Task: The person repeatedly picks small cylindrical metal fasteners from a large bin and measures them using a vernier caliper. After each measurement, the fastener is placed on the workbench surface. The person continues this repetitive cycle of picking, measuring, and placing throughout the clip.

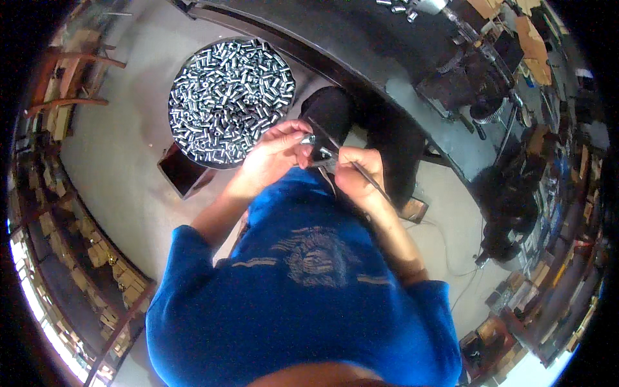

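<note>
My left hand pinches a small shiny metal sleeve between thumb and fingers, in front of my body. My right hand is closed around a thin dark rod-like tool. The tool slants past the sleeve, its far end up beside my left fingertips. Whether it touches the sleeve I cannot tell. Another small metal piece shows between my hands, just above my lap. Beyond my left hand stands a wide round tray, heaped with many short metal sleeves.
A dark workbench runs from the top toward the right, bearing a machine and a few loose sleeves. An open box sits beneath the tray's near edge. Shelves with small boxes line the left; cables lie on the floor.
</note>
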Action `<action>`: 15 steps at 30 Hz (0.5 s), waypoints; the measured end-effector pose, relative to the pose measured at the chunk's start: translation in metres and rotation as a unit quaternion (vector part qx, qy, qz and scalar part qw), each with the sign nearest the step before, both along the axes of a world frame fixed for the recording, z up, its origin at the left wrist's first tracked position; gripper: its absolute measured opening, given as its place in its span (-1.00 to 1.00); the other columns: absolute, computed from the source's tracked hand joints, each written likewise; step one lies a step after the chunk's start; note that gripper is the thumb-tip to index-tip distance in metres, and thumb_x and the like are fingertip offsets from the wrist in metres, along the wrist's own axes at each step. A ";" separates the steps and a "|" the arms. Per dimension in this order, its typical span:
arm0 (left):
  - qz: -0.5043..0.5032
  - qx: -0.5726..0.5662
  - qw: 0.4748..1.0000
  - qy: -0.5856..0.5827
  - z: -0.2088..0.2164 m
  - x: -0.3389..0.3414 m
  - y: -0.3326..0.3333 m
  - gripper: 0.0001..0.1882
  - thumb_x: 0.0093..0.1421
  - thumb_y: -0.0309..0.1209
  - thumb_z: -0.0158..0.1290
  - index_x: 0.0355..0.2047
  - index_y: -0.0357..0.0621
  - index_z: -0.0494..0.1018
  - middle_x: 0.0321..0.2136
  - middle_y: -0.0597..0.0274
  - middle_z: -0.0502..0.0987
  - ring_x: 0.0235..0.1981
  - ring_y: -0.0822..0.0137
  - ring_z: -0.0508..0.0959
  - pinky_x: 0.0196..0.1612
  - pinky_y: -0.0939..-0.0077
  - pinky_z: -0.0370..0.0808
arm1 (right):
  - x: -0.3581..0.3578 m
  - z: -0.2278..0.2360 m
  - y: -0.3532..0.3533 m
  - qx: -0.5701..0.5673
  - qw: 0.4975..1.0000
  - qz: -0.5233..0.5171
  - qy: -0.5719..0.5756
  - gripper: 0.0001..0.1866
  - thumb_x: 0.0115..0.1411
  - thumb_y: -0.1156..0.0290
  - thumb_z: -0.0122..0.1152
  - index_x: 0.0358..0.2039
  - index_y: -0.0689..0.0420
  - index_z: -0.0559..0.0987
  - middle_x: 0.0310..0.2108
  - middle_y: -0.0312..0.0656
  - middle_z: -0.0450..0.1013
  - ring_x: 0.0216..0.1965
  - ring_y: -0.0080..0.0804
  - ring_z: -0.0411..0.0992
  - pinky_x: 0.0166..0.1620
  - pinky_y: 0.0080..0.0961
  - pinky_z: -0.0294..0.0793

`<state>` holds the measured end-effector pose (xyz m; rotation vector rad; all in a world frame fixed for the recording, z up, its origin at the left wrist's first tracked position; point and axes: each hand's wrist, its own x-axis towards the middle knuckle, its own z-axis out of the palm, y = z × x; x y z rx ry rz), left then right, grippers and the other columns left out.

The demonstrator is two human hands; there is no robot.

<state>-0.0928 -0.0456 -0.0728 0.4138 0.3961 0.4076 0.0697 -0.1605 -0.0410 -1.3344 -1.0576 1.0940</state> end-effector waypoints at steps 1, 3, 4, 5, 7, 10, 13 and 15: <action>-0.011 -0.005 1.000 -0.002 0.001 0.003 -0.002 -0.76 0.19 -0.37 -0.06 -0.22 -0.29 0.37 -0.53 0.10 0.46 -0.59 0.30 0.50 -0.42 0.45 0.46 | 0.001 -0.003 0.000 -0.002 1.000 0.001 0.001 -0.75 -0.21 0.59 0.04 -0.75 0.13 0.15 -0.76 -0.43 -0.03 -0.65 -0.71 -0.05 -0.62 -0.62 -0.10; -0.033 -0.016 0.999 -0.006 0.003 0.007 -0.006 -0.73 0.21 -0.32 -0.09 -0.24 -0.32 0.37 -0.57 0.11 0.45 -0.62 0.27 0.49 -0.44 0.42 0.46 | 0.002 0.002 -0.002 -0.020 1.000 -0.003 0.016 -0.75 -0.22 0.60 0.05 -0.75 0.13 0.15 -0.76 -0.42 -0.03 -0.65 -0.71 -0.05 -0.62 -0.62 -0.10; -0.036 -0.018 0.999 -0.022 0.003 0.008 -0.007 -0.71 0.22 -0.30 -0.10 -0.25 -0.33 0.37 -0.59 0.11 0.45 -0.63 0.25 0.49 -0.45 0.41 0.46 | 0.001 0.001 -0.002 -0.012 1.000 -0.009 0.013 -0.75 -0.22 0.59 0.05 -0.75 0.13 0.15 -0.76 -0.42 -0.03 -0.65 -0.71 -0.05 -0.62 -0.62 -0.10; -0.039 -0.020 0.998 -0.037 0.003 0.009 -0.007 -0.70 0.22 -0.28 -0.11 -0.26 -0.34 0.38 -0.60 0.10 0.44 -0.65 0.23 0.48 -0.46 0.40 0.46 | 0.001 0.000 -0.002 -0.004 1.000 -0.014 0.010 -0.75 -0.21 0.59 0.05 -0.76 0.13 0.14 -0.76 -0.42 -0.03 -0.65 -0.72 -0.05 -0.62 -0.62 -0.10; -0.038 -0.027 0.998 -0.046 0.004 0.010 -0.007 -0.68 0.23 -0.26 -0.13 -0.28 -0.34 0.38 -0.64 0.10 0.43 -0.67 0.19 0.47 -0.48 0.38 0.46 | 0.000 -0.001 -0.002 0.010 1.000 -0.021 0.005 -0.75 -0.21 0.58 0.05 -0.76 0.13 0.14 -0.76 -0.42 -0.03 -0.65 -0.72 -0.05 -0.62 -0.62 -0.11; -0.032 -0.020 0.999 -0.015 0.007 0.011 -0.004 -0.67 0.24 -0.24 -0.14 -0.33 -0.33 0.40 -0.69 0.08 0.43 -0.70 0.16 0.46 -0.51 0.37 0.45 | 0.002 -0.003 -0.001 0.029 0.999 -0.021 -0.004 -0.73 -0.20 0.56 0.06 -0.76 0.12 0.14 -0.76 -0.42 -0.03 -0.65 -0.71 -0.05 -0.62 -0.62 -0.10; -0.036 0.039 0.997 0.048 0.012 0.011 0.000 -0.68 0.23 -0.25 -0.12 -0.39 -0.32 0.42 -0.73 0.07 0.43 -0.72 0.19 0.46 -0.54 0.41 0.44 | 0.005 0.000 0.002 0.052 0.998 -0.013 -0.029 -0.70 -0.18 0.53 0.11 -0.76 0.12 0.14 -0.76 -0.42 -0.03 -0.65 -0.71 -0.05 -0.63 -0.61 -0.10; -0.039 0.098 0.989 0.105 0.022 0.012 0.003 -0.69 0.23 -0.27 -0.11 -0.43 -0.32 0.43 -0.74 0.08 0.44 -0.71 0.24 0.47 -0.57 0.46 0.43 | 0.005 0.004 0.004 0.068 0.996 -0.011 -0.055 -0.69 -0.18 0.53 0.14 -0.76 0.12 0.14 -0.76 -0.42 -0.03 -0.65 -0.70 -0.04 -0.63 -0.60 -0.09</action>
